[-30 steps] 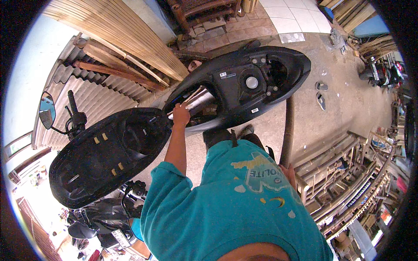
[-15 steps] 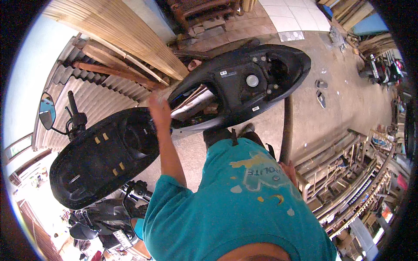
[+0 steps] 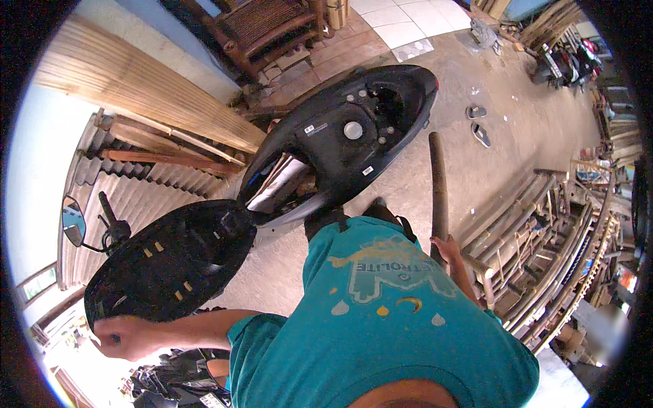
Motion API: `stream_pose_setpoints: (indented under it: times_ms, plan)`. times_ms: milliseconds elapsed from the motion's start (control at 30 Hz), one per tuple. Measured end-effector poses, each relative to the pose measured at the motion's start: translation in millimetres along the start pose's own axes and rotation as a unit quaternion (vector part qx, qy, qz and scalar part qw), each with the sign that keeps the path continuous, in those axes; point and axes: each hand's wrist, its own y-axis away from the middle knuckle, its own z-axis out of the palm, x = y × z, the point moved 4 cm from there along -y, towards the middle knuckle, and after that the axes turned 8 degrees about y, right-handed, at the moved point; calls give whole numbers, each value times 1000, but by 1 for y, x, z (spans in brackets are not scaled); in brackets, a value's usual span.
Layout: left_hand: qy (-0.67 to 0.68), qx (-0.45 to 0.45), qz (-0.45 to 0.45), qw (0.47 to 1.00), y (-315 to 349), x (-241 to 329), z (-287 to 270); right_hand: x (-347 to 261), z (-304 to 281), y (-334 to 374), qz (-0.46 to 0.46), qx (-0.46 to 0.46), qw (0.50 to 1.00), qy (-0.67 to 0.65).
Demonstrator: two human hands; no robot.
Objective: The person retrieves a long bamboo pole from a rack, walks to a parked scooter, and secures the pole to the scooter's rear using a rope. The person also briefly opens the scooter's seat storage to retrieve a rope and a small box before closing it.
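A black scooter (image 3: 333,160) stands in front of me with its seat (image 3: 180,255) tipped up toward the handlebar, its underside showing. My left hand (image 3: 126,338) is at the outer end of the raised seat, fingers curled against its edge. Papers or a pale folded item (image 3: 277,182) lie in the open storage compartment. Behind that is a round silvery fuel cap (image 3: 353,130). Off to the right, my right hand (image 3: 445,249) is wrapped round the lower part of a long brown pole (image 3: 439,183), probably bamboo or wood.
A mirror (image 3: 73,221) sticks out at the left, beside corrugated sheets (image 3: 126,197). Bamboo racks (image 3: 537,251) fill the right side. Two sandals (image 3: 480,134) lie on the concrete floor. Another motorbike (image 3: 571,64) is parked far right, and one more (image 3: 180,381) at lower left.
My left hand has moved from the seat's hinge side down and left to its outer end. The view has shifted, and my right hand with the pole now shows more fully.
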Motion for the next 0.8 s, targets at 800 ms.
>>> stream_pose_setpoints:
  times_ms: [800]
  plan:
    - [455, -520, 309, 654, 378, 393, -33, 128, 1, -32, -36, -55, 995, -78]
